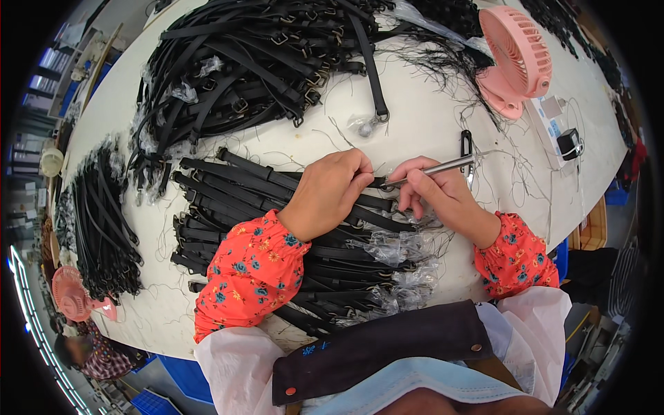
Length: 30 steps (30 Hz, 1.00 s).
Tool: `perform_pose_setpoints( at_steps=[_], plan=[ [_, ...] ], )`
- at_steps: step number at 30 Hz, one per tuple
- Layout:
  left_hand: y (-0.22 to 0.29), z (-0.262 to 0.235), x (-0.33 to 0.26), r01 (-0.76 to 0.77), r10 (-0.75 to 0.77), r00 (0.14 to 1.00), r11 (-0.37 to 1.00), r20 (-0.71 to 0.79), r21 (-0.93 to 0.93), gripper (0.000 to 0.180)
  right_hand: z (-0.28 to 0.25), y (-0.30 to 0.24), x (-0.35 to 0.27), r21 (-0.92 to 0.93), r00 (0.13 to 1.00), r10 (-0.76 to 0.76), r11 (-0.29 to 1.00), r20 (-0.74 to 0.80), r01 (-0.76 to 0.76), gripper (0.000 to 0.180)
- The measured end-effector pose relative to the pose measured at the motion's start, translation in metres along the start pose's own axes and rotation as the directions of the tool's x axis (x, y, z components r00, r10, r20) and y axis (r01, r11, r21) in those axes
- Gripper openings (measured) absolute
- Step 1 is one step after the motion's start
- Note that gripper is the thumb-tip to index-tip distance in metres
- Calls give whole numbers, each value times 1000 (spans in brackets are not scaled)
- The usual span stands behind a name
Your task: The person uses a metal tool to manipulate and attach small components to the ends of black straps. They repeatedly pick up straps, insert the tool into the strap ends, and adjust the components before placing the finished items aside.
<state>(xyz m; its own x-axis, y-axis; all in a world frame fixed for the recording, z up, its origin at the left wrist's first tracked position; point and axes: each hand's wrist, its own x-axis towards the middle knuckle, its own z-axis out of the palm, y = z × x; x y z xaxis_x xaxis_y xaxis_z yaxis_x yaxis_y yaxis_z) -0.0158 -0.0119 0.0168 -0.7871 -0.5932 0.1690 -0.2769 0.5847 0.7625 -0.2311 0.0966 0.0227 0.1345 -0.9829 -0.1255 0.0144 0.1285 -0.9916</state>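
Observation:
My left hand (330, 185) is closed, thumb against forefinger, on what looks like the end of a narrow black strap (377, 182); its fingers partly hide it. Just to the right, my right hand (437, 191) grips a slim silver pointed tool (448, 165), whose tip reaches the strap end. I cannot tell whether it is tweezers or an awl. Beneath both hands lies a row of black buckled straps (232, 194), side by side, with clear plastic wrapping (394, 249) around their right ends. Thin dark threads are scattered near my fingers.
A large heap of black straps with metal buckles (277, 55) covers the far left, and another bundle (104, 221) lies leftward. A pink fan (515, 52) stands far right beside a white power strip (546, 131). A black looped handle (466, 144) lies nearer. Another person (100, 353) sits lower left.

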Motion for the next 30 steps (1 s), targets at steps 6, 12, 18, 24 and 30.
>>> perform_pose_setpoints(
  at_steps=[6,12,18,24,30],
  plan=[
    [0,1,0,-6,6,1000,1000,-1,-6,9,0,1,1,-21,1000,11,1000,6,-11,34],
    [1,-1,0,-5,5,1000,1000,3,7,9,1,0,1,-41,1000,14,999,12,-13,35],
    [-2,-2,-1,45,-45,999,997,13,-61,9,0,2,1,-25,1000,0,1000,10,0,35],
    [-1,-11,-2,116,-106,989,988,102,-100,8,1,1,1,3,1000,-7,1000,-5,7,35],
    [-1,-12,-3,85,-71,991,989,113,-124,9,1,2,1,3,1000,-1,1000,-5,1,34]
  ],
)
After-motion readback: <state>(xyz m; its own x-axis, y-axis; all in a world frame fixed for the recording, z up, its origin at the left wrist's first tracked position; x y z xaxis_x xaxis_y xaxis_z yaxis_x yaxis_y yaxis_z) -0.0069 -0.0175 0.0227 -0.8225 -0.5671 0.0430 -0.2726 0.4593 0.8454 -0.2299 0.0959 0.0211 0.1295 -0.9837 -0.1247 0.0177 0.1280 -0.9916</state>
